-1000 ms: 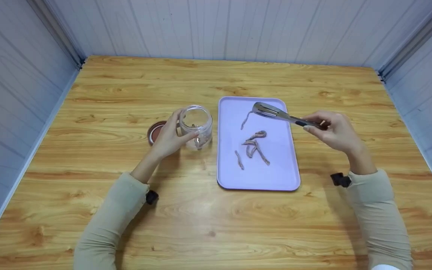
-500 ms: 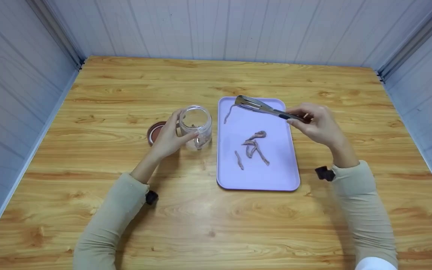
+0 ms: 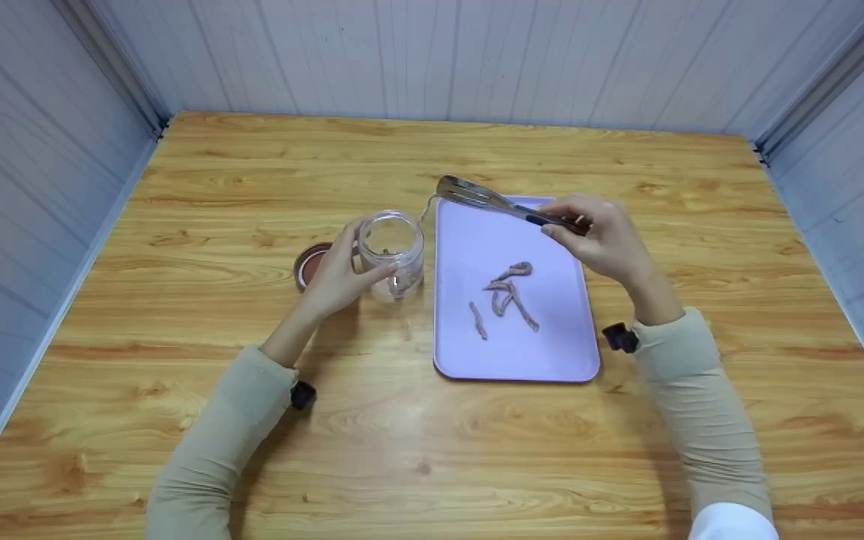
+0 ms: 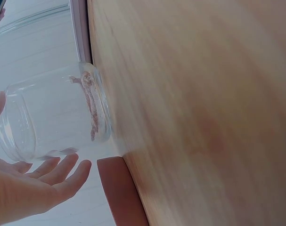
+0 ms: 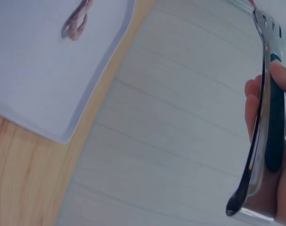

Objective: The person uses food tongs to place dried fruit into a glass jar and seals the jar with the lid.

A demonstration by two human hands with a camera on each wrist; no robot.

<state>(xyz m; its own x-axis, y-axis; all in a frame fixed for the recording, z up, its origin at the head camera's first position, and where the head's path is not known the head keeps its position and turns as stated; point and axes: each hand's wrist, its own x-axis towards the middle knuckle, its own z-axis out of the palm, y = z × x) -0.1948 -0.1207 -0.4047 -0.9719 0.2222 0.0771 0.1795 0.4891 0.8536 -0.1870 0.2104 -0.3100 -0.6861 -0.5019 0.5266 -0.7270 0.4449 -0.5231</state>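
Note:
My left hand (image 3: 338,279) holds a clear jar (image 3: 406,259), thumb on the near side and fingers round the far-left side. The jar stands upright and uncapped. In the left wrist view, a few brownish dried strips (image 4: 89,99) lie at its bottom. My right hand (image 3: 601,236) grips metal tongs (image 3: 488,201) by their dark-padded handle (image 5: 275,122), above the tray's far end. From the tongs' tip a thin strip (image 3: 425,210) hangs close to the jar's right rim. Several more strips (image 3: 513,294) lie on the lilac tray (image 3: 544,352).
A reddish-brown lid (image 3: 304,264) lies on the wooden table (image 3: 402,450) left of the jar, partly behind my left hand. The tray sits just right of the jar. White panel walls (image 3: 477,60) enclose the back and both sides.
My right hand has moved left and slightly away from me, carrying the tongs and hanging strip from over the tray to beside the jar. My left hand and the jar have stayed in place.

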